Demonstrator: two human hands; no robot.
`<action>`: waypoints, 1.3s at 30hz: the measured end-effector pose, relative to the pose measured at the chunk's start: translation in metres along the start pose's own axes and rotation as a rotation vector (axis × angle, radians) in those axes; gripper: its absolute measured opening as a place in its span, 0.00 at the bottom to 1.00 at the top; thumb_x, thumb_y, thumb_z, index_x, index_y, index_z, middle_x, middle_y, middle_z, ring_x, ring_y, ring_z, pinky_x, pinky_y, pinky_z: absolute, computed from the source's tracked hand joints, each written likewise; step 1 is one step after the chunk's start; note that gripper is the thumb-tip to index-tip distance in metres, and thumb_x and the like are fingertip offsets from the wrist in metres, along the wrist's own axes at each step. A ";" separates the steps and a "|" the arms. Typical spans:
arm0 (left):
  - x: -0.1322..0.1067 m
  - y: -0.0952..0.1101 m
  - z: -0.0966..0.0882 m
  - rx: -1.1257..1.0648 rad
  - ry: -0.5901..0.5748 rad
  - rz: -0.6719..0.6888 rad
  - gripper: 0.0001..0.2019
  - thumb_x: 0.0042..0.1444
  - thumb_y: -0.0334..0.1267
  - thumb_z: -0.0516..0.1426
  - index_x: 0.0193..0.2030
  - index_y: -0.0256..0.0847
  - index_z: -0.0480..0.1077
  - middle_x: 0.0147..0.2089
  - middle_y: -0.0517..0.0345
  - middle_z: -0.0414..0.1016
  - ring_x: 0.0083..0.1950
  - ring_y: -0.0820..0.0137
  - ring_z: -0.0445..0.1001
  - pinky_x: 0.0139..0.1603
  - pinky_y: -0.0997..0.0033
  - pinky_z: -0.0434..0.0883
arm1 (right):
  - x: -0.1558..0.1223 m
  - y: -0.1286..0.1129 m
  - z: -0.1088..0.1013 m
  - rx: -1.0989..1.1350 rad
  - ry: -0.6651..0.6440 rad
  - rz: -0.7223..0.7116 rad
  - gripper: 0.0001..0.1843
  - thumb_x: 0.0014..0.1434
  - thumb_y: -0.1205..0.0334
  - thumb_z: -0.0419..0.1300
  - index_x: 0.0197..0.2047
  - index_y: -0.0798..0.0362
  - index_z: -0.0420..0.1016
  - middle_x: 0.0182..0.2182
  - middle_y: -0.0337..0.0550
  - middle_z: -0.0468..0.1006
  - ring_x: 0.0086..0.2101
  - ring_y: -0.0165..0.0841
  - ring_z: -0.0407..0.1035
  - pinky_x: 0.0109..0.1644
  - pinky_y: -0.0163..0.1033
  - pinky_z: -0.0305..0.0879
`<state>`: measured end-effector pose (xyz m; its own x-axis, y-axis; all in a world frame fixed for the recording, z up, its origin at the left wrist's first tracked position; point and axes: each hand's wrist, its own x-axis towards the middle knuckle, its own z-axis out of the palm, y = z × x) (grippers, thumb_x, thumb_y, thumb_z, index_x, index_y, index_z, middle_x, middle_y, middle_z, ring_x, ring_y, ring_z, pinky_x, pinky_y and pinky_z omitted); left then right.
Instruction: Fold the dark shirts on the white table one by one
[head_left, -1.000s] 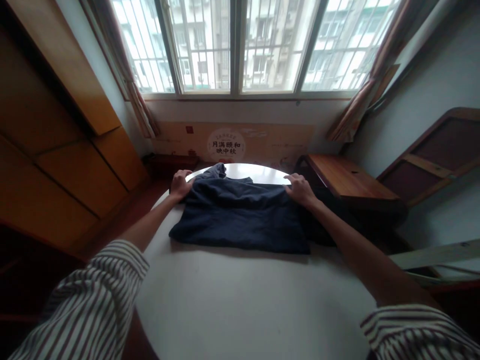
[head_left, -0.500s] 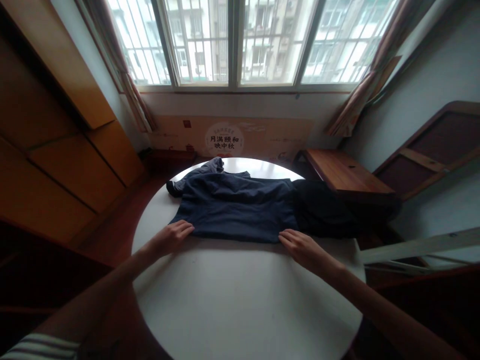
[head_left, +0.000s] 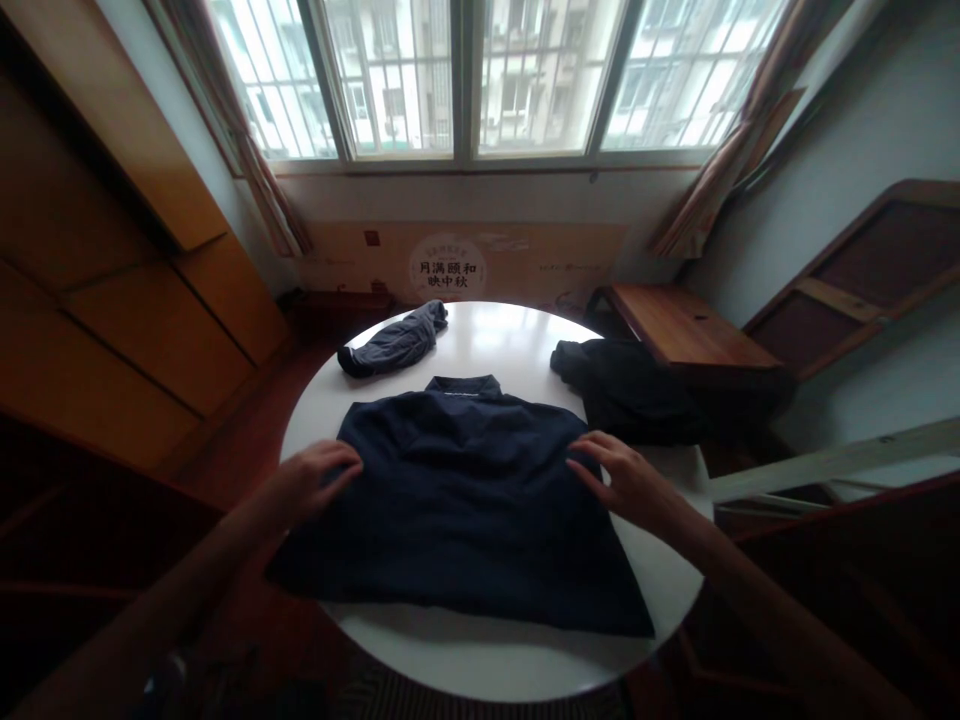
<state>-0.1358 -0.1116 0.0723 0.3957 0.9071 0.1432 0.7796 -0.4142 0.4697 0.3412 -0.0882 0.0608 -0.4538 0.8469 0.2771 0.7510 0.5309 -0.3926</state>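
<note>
A dark navy polo shirt (head_left: 465, 500) lies spread on a round white table (head_left: 495, 335), collar at the far side and lower hem hanging over the near edge. My left hand (head_left: 319, 482) rests on the shirt's left side, fingers slightly curved. My right hand (head_left: 626, 483) lies on its right side with fingers apart. Neither hand visibly grips the cloth. Beyond the collar, a rolled grey-blue garment (head_left: 394, 342) sits at the far left of the tabletop. A crumpled black garment (head_left: 626, 390) lies at the far right, partly over the table's edge.
A wooden bench (head_left: 682, 335) stands beyond the table on the right, and a wooden-framed panel (head_left: 847, 275) leans by the right wall. Wooden cabinets (head_left: 127, 300) fill the left side. A printed poster (head_left: 446, 265) lies under the barred window (head_left: 465, 80).
The navy shirt has been drawn toward me and now lies spread with its collar showing. My hands have moved apart onto its sides. The view has tilted slightly downward.
</note>
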 end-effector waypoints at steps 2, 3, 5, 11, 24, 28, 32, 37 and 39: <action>0.037 -0.026 0.007 0.046 0.247 -0.134 0.22 0.63 0.54 0.52 0.49 0.39 0.75 0.54 0.45 0.76 0.57 0.56 0.73 0.62 0.55 0.67 | 0.031 0.023 0.012 -0.075 0.053 0.105 0.16 0.65 0.57 0.56 0.51 0.57 0.75 0.48 0.57 0.76 0.48 0.45 0.73 0.56 0.48 0.67; 0.054 -0.038 0.011 0.041 0.307 -0.235 0.26 0.60 0.57 0.52 0.51 0.37 0.74 0.55 0.42 0.76 0.57 0.53 0.73 0.61 0.54 0.68 | 0.045 0.031 0.017 -0.118 0.040 0.154 0.18 0.64 0.58 0.57 0.53 0.60 0.74 0.50 0.60 0.76 0.50 0.46 0.72 0.58 0.48 0.66; 0.080 -0.057 0.015 -0.037 0.319 -0.446 0.35 0.54 0.63 0.56 0.55 0.33 0.72 0.53 0.38 0.76 0.53 0.52 0.76 0.54 0.55 0.72 | 0.066 0.040 0.023 -0.210 -0.043 0.232 0.22 0.64 0.60 0.57 0.57 0.66 0.72 0.52 0.65 0.75 0.53 0.48 0.71 0.61 0.48 0.63; 0.103 -0.077 0.014 -0.415 0.110 -0.523 0.33 0.35 0.62 0.68 0.40 0.34 0.79 0.39 0.48 0.81 0.41 0.56 0.78 0.39 0.66 0.73 | 0.089 0.048 0.014 -0.298 -0.239 0.272 0.18 0.61 0.62 0.61 0.50 0.64 0.77 0.48 0.62 0.79 0.51 0.47 0.72 0.57 0.43 0.65; 0.106 -0.093 0.020 -0.813 0.349 -0.407 0.33 0.45 0.55 0.68 0.54 0.37 0.71 0.32 0.57 0.77 0.27 0.71 0.73 0.26 0.74 0.68 | 0.085 0.062 -0.001 -0.016 0.165 0.116 0.09 0.62 0.69 0.56 0.36 0.55 0.78 0.36 0.48 0.77 0.38 0.38 0.74 0.47 0.41 0.69; 0.122 -0.104 0.027 -0.639 0.389 -0.437 0.28 0.48 0.53 0.65 0.52 0.36 0.72 0.35 0.53 0.78 0.33 0.65 0.76 0.33 0.70 0.72 | 0.092 0.066 -0.001 -0.079 0.203 0.153 0.12 0.64 0.68 0.53 0.39 0.57 0.79 0.37 0.50 0.76 0.39 0.40 0.73 0.48 0.43 0.68; 0.132 -0.084 0.030 -0.122 0.468 -0.355 0.16 0.55 0.42 0.61 0.46 0.35 0.74 0.45 0.45 0.78 0.50 0.56 0.75 0.52 0.57 0.72 | 0.099 0.044 0.013 -0.288 0.155 0.173 0.16 0.65 0.69 0.50 0.48 0.63 0.77 0.46 0.60 0.75 0.46 0.46 0.71 0.56 0.49 0.64; 0.137 -0.003 0.069 0.127 0.170 0.204 0.18 0.68 0.38 0.46 0.59 0.38 0.70 0.62 0.45 0.71 0.64 0.59 0.67 0.66 0.53 0.62 | 0.109 -0.024 0.066 -0.222 -0.022 -0.106 0.25 0.71 0.55 0.47 0.64 0.57 0.67 0.63 0.55 0.68 0.62 0.46 0.60 0.68 0.54 0.50; 0.140 0.020 0.090 0.168 -0.017 0.248 0.23 0.70 0.42 0.44 0.68 0.39 0.61 0.70 0.46 0.61 0.71 0.58 0.58 0.70 0.48 0.55 | 0.114 -0.041 0.089 -0.193 -0.119 -0.119 0.32 0.71 0.47 0.44 0.71 0.55 0.56 0.69 0.53 0.58 0.67 0.48 0.51 0.69 0.59 0.45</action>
<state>-0.0211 0.0007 0.0236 0.5915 0.7757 0.2202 0.7268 -0.6311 0.2710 0.2163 -0.0108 0.0303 -0.5891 0.7825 0.2014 0.7615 0.6210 -0.1854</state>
